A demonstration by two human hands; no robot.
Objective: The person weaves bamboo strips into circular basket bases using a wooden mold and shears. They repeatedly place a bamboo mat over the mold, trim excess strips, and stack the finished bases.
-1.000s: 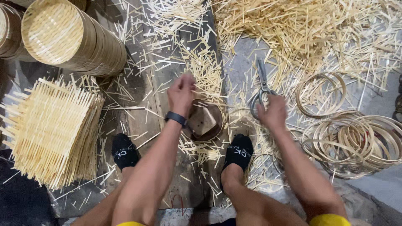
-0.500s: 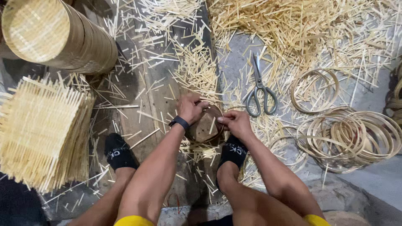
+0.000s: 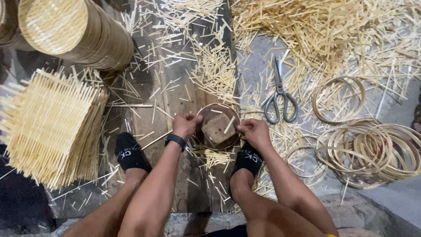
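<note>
On the floor under the head camera, I saw a wooden board strewn with bamboo slivers, with a big loose heap of bamboo strips up right. Upper left lay a stack of round woven trays on its side; below it, at left, a pile of square woven mats with ragged ends. At right, a tangle of bamboo hoops lay on grey ground. Scissors lay blades-up between the board and the hoops, apart from both hands.

Both forearms ran up from the bottom edge, knees apart, feet in black socks planted either side of the work. Between the feet sat a small round frame, dark-rimmed, with a wooden block inside it, resting on the board's right edge.

Left hand was curled, knuckles up, fingers pinched on the frame's left rim; black wristband on that wrist. Right hand was curled too, thumb and fingers pressed on the frame's right rim. Both wrists were bent slightly inward, hands facing each other across the frame. I couldn't tell whether a thin strip was held in either pinch.
</note>
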